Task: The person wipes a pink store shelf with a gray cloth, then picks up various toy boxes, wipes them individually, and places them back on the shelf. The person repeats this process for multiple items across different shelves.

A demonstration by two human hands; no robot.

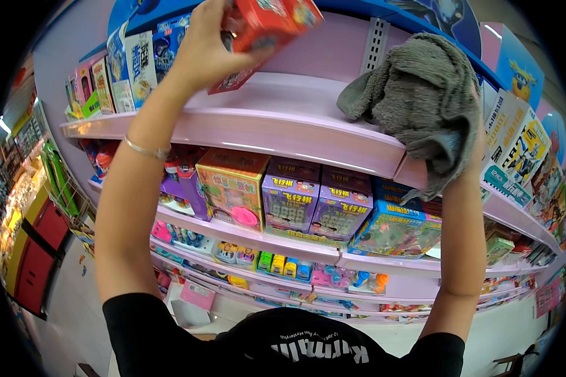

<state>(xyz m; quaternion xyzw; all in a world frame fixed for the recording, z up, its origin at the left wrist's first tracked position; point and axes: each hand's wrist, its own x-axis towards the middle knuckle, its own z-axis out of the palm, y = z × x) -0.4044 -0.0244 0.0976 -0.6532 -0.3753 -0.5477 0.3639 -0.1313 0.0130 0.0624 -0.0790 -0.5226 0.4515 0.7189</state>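
Note:
My left hand (212,52) is raised above the upper pink shelf (283,127) and grips a red printed box (273,23), tilted, its top cut off by the picture's edge. On the right, a grey terry cloth (420,89) hangs bunched over my right hand (475,108), which it mostly hides; it drapes across the front edge of the same shelf. Only a strip of that hand shows at the cloth's right side, below which my bare forearm runs down. A thin bracelet (146,150) circles my left wrist.
Toy boxes stand at the shelf's left end, among them a white and blue box (140,66); a robot toy box (514,141) stands at the right. Below are purple game boxes (290,202), an orange box (231,188) and small toys. A wire rack (66,188) stands at far left.

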